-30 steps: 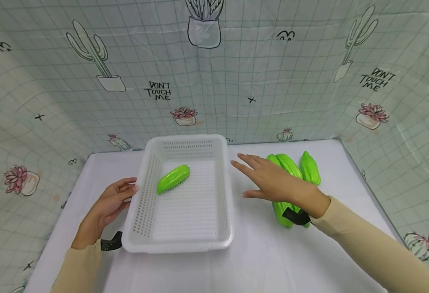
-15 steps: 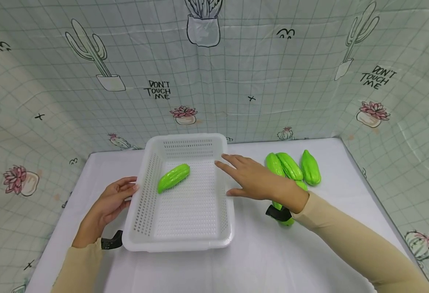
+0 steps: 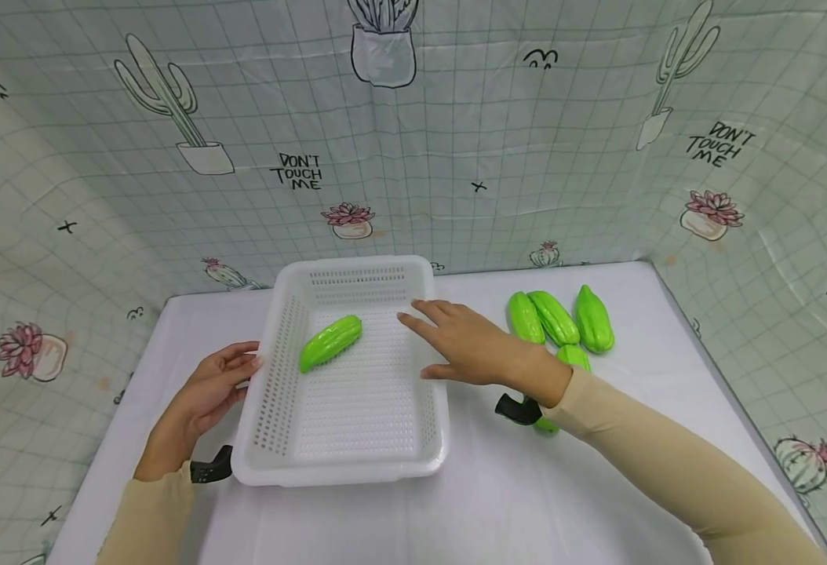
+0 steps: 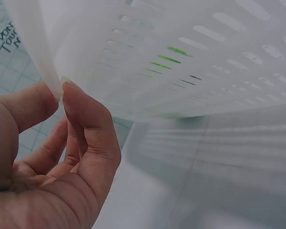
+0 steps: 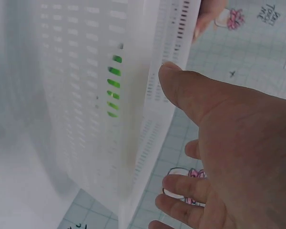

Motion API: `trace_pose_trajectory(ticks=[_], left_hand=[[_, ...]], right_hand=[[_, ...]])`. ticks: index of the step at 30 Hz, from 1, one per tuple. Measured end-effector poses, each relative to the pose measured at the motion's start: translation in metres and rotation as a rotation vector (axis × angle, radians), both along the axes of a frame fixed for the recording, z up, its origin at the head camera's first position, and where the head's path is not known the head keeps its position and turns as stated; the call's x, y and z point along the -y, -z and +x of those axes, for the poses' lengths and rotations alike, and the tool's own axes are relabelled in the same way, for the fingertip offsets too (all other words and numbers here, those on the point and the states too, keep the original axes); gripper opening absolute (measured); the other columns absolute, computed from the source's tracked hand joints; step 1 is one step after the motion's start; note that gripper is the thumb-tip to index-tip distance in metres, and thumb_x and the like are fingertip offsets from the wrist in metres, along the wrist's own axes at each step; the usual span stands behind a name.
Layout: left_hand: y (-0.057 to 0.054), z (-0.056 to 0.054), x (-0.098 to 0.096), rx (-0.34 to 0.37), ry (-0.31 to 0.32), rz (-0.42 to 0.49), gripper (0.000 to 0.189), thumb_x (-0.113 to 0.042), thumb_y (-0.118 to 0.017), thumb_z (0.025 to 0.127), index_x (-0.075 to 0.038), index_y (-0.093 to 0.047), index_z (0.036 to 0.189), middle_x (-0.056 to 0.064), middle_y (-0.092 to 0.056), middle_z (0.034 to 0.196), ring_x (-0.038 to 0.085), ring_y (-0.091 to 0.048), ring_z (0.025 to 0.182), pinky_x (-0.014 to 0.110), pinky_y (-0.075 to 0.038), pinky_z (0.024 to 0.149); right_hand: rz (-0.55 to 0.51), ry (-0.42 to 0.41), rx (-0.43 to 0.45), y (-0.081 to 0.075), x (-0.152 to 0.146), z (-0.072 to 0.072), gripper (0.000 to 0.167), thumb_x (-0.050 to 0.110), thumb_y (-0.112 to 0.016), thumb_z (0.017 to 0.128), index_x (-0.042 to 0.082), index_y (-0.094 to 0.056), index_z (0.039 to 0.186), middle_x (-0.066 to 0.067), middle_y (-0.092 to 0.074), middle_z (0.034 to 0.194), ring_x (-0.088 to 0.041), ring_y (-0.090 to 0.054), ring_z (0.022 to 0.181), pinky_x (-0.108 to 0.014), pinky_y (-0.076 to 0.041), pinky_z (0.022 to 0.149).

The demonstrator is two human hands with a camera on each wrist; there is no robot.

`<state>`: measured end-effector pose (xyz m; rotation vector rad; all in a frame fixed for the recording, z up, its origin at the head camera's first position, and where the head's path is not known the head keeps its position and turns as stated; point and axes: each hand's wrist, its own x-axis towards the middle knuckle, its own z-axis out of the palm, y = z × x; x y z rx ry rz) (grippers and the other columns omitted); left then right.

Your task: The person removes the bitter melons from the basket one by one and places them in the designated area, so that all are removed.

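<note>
A white perforated plastic basket [image 3: 343, 475] stands on the table with one glossy green ridged gourd [image 3: 330, 343] lying inside, toward its left. My left hand [image 3: 205, 392] pinches the basket's left rim; in the left wrist view the thumb and index finger [image 4: 88, 107] meet on either side of that edge. Over the right rim, my right hand [image 3: 466, 341] is spread with straight fingers reaching above the basket's inside. Nothing sits in its grasp in the right wrist view, where the thumb [image 5: 186, 88] overlaps the rim. Through the slots, the gourd shows as green strips.
Several more green gourds [image 3: 556, 318] lie on the white table [image 3: 639, 392] to the right, partly hidden under my right forearm. A fabric backdrop [image 3: 413, 141] with cactus drawings rises behind the table and at both sides.
My right hand has moved left from over the gourd pile to above the basket's right rim, uncovering more gourds. The left hand keeps its pinch on the rim; the basket stays put.
</note>
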<state>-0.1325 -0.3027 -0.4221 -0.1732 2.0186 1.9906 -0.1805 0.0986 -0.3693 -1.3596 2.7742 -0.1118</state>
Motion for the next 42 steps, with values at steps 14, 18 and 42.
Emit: trace_pose_trajectory(ticks=[14, 18, 42], left_hand=[[-0.001, 0.0, 0.001, -0.003, 0.002, 0.015, 0.052, -0.009, -0.057, 0.11, 0.008, -0.034, 0.153, -0.011, -0.069, 0.108, 0.005, -0.071, 0.097, 0.025, -0.061, 0.081], [-0.001, 0.0, 0.001, -0.001, -0.001, 0.009, 0.052, -0.009, -0.057, 0.11, 0.008, -0.033, 0.153, -0.011, -0.069, 0.108, 0.005, -0.07, 0.097, 0.025, -0.061, 0.081], [-0.002, 0.001, -0.001, -0.003, -0.017, -0.038, 0.055, -0.009, -0.057, 0.11, 0.01, -0.032, 0.155, -0.01, -0.068, 0.109, 0.005, -0.07, 0.097, 0.025, -0.061, 0.082]], right_hand=[[0.088, 0.057, 0.047, -0.002, 0.048, -0.011, 0.087, 0.05, -0.07, 0.101, 0.008, -0.031, 0.166, -0.023, -0.032, 0.168, -0.04, -0.036, 0.153, -0.054, -0.034, 0.124], [0.095, 0.069, 0.043, 0.0, 0.063, -0.013, 0.086, 0.052, -0.069, 0.101, 0.008, -0.032, 0.166, -0.023, -0.035, 0.167, -0.04, -0.038, 0.152, -0.053, -0.035, 0.123], [0.208, 0.273, 0.107, 0.023, 0.133, -0.021, 0.088, 0.06, -0.063, 0.101, 0.009, -0.033, 0.166, -0.022, -0.045, 0.16, -0.038, -0.045, 0.146, -0.054, -0.042, 0.116]])
